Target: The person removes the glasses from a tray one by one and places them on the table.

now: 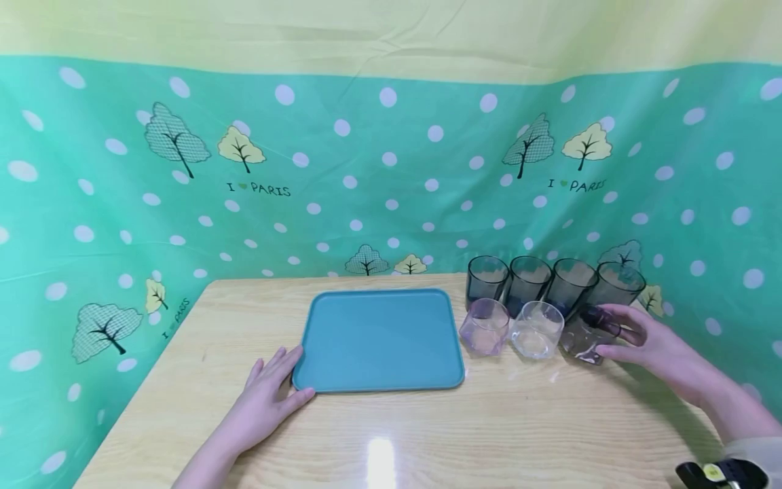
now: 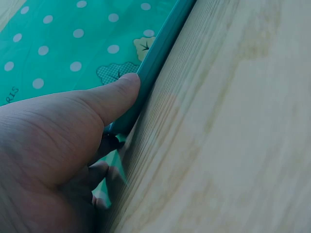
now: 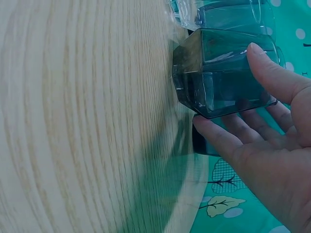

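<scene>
My right hand holds a smoky grey faceted glass at the right end of the front row of glasses. In the right wrist view the thumb lies on one side of that glass and the fingers on the other. Left of it stand a clear glass and a pale purple glass. A blue rectangular tray lies flat on the table. At its near left corner rests my left hand, fingers extended along the side. The left thumb touches the front edge, also seen in the left wrist view.
Several taller dark grey glasses form a row behind the front glasses, close together. The table is light wood. Behind it hangs a green dotted cloth with printed trees.
</scene>
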`<control>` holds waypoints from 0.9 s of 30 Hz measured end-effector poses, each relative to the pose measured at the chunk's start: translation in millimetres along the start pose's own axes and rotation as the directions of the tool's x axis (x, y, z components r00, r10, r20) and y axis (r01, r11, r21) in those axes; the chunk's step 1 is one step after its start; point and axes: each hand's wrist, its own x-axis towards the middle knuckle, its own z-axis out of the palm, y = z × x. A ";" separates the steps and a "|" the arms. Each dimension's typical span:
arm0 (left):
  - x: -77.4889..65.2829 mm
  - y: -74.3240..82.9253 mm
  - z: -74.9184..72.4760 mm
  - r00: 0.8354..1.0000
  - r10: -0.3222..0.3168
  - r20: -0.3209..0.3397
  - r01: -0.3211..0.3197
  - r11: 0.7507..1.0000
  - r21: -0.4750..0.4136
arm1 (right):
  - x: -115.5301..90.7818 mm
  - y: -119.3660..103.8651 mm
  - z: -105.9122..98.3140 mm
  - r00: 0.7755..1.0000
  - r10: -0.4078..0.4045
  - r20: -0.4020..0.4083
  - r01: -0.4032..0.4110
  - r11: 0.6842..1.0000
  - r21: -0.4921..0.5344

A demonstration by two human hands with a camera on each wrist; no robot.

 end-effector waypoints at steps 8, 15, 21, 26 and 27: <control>-3.2 1.7 -0.8 1.000 0.000 -0.015 0.000 1.000 0.001 | 5.1 2.6 2.0 1.000 -0.012 -0.003 0.012 1.000 -0.025; -0.6 1.7 3.1 1.000 -0.009 -0.020 0.009 1.000 -0.004 | 4.9 1.5 -1.8 1.000 -0.013 0.003 0.013 0.999 -0.044; 5.3 5.2 5.7 1.000 0.006 -0.017 -0.006 1.000 0.015 | -6.3 -17.4 -6.9 0.996 -0.049 -0.071 0.035 0.984 -0.176; 8.1 11.7 2.0 0.999 0.028 -0.045 -0.024 0.996 0.082 | -20.6 -53.6 3.9 0.983 -0.055 -0.176 -0.006 0.946 -0.325; 8.9 13.6 1.2 0.998 0.031 -0.046 -0.026 0.995 0.100 | -22.6 -60.3 8.3 0.979 -0.062 -0.196 -0.010 0.938 -0.345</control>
